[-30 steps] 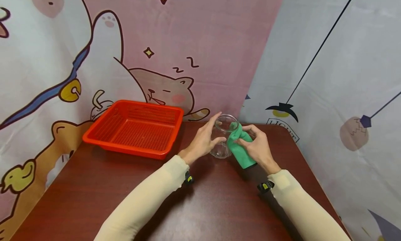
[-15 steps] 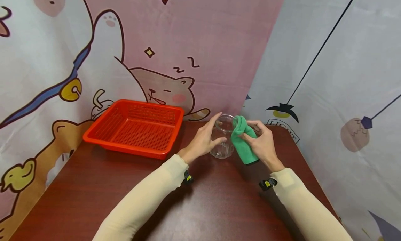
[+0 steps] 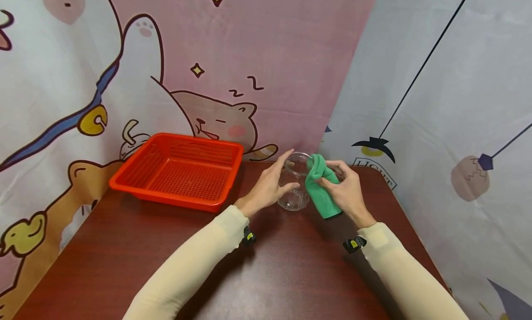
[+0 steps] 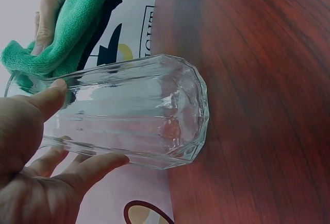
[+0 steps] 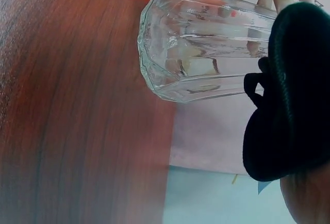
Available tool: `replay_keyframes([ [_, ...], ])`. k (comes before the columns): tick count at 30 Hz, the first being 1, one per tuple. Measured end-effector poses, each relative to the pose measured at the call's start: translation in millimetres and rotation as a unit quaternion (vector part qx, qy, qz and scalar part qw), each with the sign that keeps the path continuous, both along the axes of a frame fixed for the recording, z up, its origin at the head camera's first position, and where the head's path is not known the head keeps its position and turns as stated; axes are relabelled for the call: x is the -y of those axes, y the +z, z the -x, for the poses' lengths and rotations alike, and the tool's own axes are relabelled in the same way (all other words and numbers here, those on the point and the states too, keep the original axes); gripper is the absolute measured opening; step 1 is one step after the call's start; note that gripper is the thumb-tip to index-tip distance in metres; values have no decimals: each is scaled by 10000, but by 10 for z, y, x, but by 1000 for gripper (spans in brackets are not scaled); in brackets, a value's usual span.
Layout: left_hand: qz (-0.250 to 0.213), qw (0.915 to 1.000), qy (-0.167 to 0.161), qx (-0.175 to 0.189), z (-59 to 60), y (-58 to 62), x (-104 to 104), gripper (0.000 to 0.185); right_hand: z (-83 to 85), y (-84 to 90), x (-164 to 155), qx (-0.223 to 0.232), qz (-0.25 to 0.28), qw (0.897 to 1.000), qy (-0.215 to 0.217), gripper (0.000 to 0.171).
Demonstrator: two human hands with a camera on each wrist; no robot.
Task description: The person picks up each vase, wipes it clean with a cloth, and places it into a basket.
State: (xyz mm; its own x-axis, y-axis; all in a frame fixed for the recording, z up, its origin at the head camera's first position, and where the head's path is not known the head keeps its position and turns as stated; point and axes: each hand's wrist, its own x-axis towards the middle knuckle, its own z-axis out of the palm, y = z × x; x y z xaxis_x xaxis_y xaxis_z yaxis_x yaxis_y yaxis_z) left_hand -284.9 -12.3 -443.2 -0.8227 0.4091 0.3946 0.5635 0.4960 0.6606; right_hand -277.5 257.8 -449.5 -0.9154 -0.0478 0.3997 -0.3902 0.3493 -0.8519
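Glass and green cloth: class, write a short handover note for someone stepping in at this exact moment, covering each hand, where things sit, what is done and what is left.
Left hand: fingers and thumb curled round the clear ribbed glass, steadying it upright on the wooden table.
Right hand: grips the green cloth, whose top end is pressed against the right side of the glass by its rim.
Red basket: on the table to the left, apart from both hands, nothing visible inside.
Done: glass held, cloth on its outer wall near the rim.
Left, most likely: wiping the rest of the glass. How clean it is cannot be judged from these views.
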Motion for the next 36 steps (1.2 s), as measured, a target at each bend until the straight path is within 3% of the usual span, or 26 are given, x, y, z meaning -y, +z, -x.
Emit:
replay_keyframes([
  [12, -32, 10000, -12, 63, -12, -22, -31, 107, -26, -7, 7, 118, -182, 9998, 38, 52],
  [27, -109, 9999, -48, 50, -4, -53, -24, 107, 58, -136, -3, 154, -441, 9989, 91, 51],
  [36, -142, 9999, -68, -48, 15, -26, -13, 104, 49, -146, -24, 315, -1136, 9929, 145, 55],
])
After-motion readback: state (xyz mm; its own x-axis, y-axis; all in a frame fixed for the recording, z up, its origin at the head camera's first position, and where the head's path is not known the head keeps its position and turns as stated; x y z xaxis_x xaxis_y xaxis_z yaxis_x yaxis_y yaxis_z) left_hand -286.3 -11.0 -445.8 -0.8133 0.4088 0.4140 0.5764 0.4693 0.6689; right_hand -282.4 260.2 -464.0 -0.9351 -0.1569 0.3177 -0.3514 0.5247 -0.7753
